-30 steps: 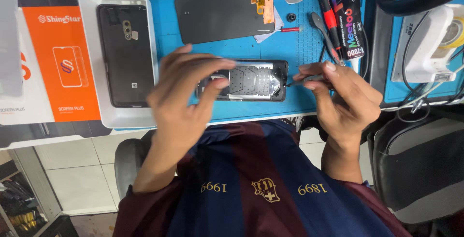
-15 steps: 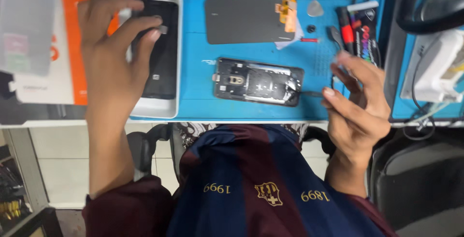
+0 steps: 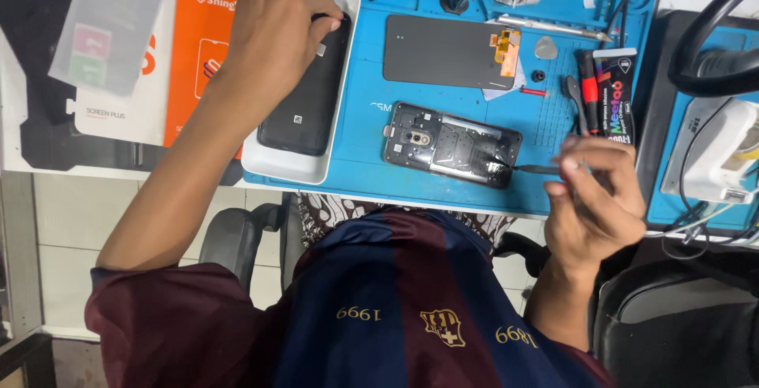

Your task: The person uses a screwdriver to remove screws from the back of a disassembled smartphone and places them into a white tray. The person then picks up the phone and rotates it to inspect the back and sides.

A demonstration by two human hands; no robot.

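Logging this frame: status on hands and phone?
Left hand on black back cover in white tray. Right hand holds tweezers at opened phone. Nothing between.

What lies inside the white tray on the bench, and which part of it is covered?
Inside the white tray lies a black phone back cover. The left hand rests over its top end, hiding that part and the tray's upper area.

Left hand [image 3: 278,36] fingertips behind tray [image 3: 294,168]
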